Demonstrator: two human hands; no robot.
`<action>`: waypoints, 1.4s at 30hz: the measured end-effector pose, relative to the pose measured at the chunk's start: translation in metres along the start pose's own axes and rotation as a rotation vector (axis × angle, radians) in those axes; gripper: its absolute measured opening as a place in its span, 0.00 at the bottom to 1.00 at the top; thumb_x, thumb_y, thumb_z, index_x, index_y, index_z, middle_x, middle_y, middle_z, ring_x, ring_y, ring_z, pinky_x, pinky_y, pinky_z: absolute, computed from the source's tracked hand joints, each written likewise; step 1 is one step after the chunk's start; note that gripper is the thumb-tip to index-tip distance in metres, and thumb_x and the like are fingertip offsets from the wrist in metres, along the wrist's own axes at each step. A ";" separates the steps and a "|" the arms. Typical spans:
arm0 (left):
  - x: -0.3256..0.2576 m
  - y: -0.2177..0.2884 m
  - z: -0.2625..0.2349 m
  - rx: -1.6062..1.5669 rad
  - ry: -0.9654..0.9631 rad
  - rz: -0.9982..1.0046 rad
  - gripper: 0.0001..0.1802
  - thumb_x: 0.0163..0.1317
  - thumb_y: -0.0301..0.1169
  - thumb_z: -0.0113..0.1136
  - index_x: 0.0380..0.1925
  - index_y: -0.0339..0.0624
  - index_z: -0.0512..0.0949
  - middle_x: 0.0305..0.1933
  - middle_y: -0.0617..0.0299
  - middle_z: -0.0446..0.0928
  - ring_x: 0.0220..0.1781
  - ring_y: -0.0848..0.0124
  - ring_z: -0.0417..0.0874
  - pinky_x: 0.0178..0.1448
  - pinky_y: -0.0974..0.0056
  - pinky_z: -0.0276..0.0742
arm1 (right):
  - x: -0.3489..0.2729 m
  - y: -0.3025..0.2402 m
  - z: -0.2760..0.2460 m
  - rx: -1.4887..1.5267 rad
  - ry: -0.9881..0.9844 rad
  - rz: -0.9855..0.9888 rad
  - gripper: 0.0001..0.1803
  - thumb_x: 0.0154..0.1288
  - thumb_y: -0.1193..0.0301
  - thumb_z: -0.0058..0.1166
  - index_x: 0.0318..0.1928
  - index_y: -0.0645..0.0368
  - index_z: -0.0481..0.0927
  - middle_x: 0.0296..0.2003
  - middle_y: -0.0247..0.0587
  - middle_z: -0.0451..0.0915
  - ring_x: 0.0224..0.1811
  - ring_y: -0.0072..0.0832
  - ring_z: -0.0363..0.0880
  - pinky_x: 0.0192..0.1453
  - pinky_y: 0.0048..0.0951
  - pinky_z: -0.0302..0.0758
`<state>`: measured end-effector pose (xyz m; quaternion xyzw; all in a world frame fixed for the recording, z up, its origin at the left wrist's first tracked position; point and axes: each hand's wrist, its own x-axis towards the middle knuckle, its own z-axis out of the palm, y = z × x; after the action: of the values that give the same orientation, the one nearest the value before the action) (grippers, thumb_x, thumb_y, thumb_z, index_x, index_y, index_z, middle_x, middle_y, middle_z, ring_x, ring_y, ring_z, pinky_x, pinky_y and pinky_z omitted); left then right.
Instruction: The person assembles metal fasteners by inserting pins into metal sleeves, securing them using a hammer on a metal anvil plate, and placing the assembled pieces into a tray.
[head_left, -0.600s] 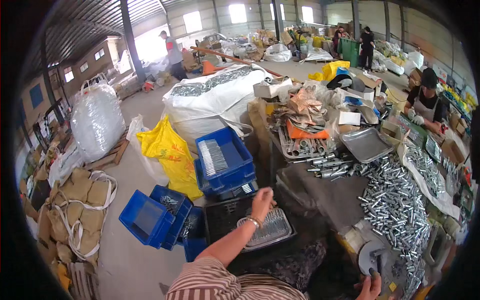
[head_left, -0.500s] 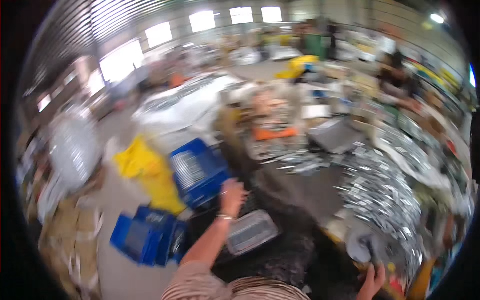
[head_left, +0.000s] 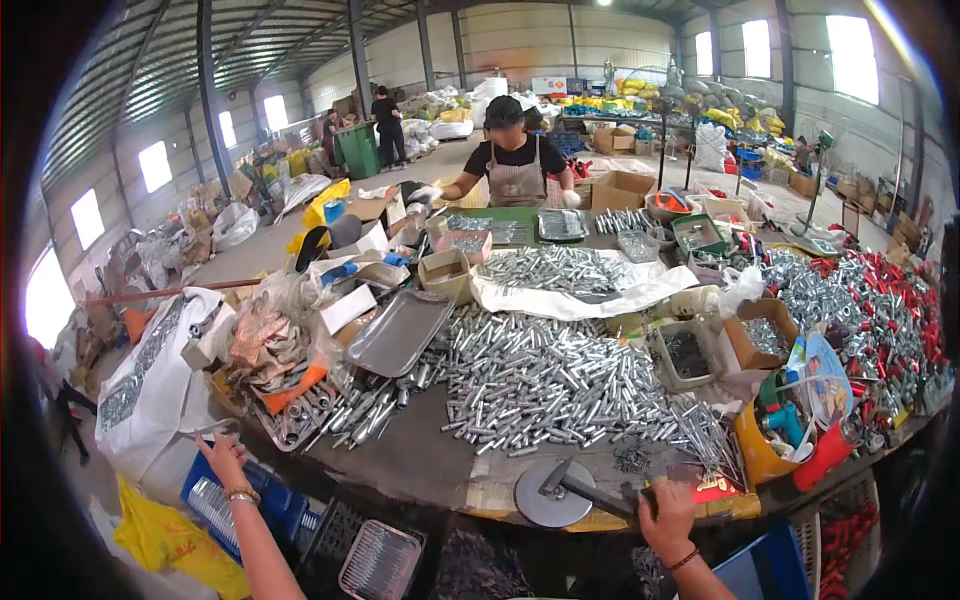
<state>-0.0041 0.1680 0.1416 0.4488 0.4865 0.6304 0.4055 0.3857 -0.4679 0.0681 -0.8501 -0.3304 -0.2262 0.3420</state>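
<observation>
My left hand [head_left: 222, 460] hangs open beside the table's left edge, above a blue crate [head_left: 250, 500] that holds a tray of small metal parts. It touches nothing. My right hand [head_left: 668, 512] is closed on the dark handle of a hammer-like tool [head_left: 596, 494]. The tool's head rests on a round grey metal disc [head_left: 540, 492] at the table's near edge. Just beyond lies a big heap of silver metal sleeves [head_left: 545, 380] on the dark table [head_left: 420, 455].
An empty steel tray [head_left: 400, 332] lies left of the heap. A black crate [head_left: 340, 530] with a tray of screws [head_left: 380, 560] stands on the floor. An orange bin [head_left: 765, 450] holds tools at right, beside red-capped parts [head_left: 890, 300]. A person in an apron [head_left: 515, 165] works opposite.
My view has swung from the floor crates up to the table. My left hand has left the screw tray in the black crate and risen beside the table edge. My right hand keeps its grip.
</observation>
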 end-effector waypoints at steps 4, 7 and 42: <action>-0.015 0.015 0.021 0.026 -0.026 0.095 0.38 0.80 0.41 0.53 0.84 0.54 0.49 0.40 0.56 0.84 0.25 0.76 0.78 0.23 0.73 0.71 | 0.005 -0.007 0.004 -0.059 -0.049 -0.051 0.12 0.58 0.73 0.64 0.44 0.61 0.83 0.36 0.48 0.81 0.41 0.50 0.77 0.47 0.48 0.73; -0.067 -0.004 0.050 0.184 -0.192 0.281 0.35 0.79 0.33 0.54 0.82 0.53 0.55 0.34 0.61 0.83 0.25 0.79 0.77 0.24 0.73 0.72 | 0.005 -0.006 0.008 -0.061 -0.046 -0.044 0.11 0.58 0.74 0.63 0.43 0.60 0.83 0.35 0.47 0.80 0.40 0.50 0.77 0.46 0.49 0.73; -0.350 -0.024 0.177 0.513 -0.956 0.727 0.32 0.64 0.44 0.70 0.65 0.41 0.79 0.56 0.48 0.83 0.62 0.51 0.80 0.65 0.49 0.76 | 0.011 -0.021 -0.003 -0.118 -0.111 -0.135 0.13 0.65 0.62 0.67 0.45 0.54 0.88 0.45 0.47 0.83 0.47 0.48 0.80 0.56 0.50 0.76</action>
<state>0.2615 -0.1150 0.0798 0.8983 0.2046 0.3220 0.2181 0.3775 -0.4543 0.0856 -0.8558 -0.3915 -0.2201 0.2565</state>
